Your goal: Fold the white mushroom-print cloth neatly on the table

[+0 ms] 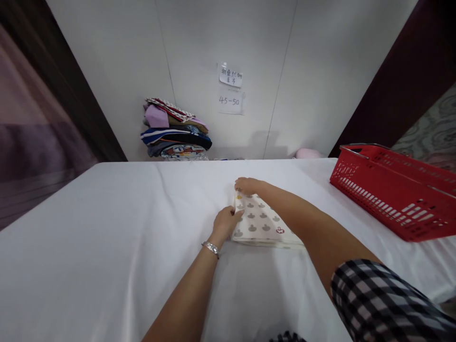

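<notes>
While both press flat: nothing is grasped
Left hand [225, 222]: open on folded cloth [261, 223]
Right hand [245, 185]: open on its far corner

A small folded cloth [261, 224] lies flat on the white bench [107, 228], a little right of the middle. It is cream-white, printed with rows of grey shapes, with one small yellow mark near its far corner and one small red mark near its right edge. It is folded into a compact, roughly rectangular packet of several layers, whose stacked edges show along the near side. Its long axis runs slantwise, the far corner pointing away to the left.
</notes>
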A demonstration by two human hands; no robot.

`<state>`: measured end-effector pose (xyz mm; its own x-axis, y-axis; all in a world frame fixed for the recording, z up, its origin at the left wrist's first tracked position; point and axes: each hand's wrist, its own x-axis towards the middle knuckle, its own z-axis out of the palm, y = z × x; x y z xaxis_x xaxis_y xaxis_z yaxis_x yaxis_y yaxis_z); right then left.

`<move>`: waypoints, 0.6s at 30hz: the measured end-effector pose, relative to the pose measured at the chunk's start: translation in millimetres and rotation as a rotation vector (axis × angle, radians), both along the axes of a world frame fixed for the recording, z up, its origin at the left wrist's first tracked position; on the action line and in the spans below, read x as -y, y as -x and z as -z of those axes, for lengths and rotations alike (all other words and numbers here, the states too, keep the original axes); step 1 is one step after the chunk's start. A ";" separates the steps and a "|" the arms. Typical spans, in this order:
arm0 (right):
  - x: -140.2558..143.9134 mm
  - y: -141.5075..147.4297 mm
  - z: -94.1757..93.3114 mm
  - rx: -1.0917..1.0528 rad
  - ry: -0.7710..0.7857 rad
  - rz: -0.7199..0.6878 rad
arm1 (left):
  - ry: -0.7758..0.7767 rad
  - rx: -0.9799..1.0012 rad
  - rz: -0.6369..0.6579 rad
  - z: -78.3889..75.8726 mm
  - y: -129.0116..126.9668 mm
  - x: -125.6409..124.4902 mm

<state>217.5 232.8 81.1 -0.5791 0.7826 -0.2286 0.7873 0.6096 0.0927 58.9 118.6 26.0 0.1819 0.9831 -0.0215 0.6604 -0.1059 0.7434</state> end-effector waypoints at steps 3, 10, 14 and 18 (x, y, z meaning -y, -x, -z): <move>0.6 0.2 0.0 -0.015 -0.007 -0.001 | -0.015 -0.002 -0.004 -0.7 -0.3 0.5; 5.3 2.7 -5.0 -0.064 -0.015 0.063 | -0.057 -0.025 -0.074 1.5 -1.6 -0.3; 4.8 2.9 -5.2 -0.095 0.000 0.131 | -0.047 0.026 -0.115 2.5 -2.0 -0.6; -0.6 2.0 -0.2 -0.124 0.028 0.166 | -0.085 0.072 -0.109 -0.4 -2.4 0.1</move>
<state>215.5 233.4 81.2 -0.4680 0.8637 -0.1868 0.8813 0.4717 -0.0268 61.3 118.5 26.4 0.0719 0.9948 0.0720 0.6170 -0.1011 0.7804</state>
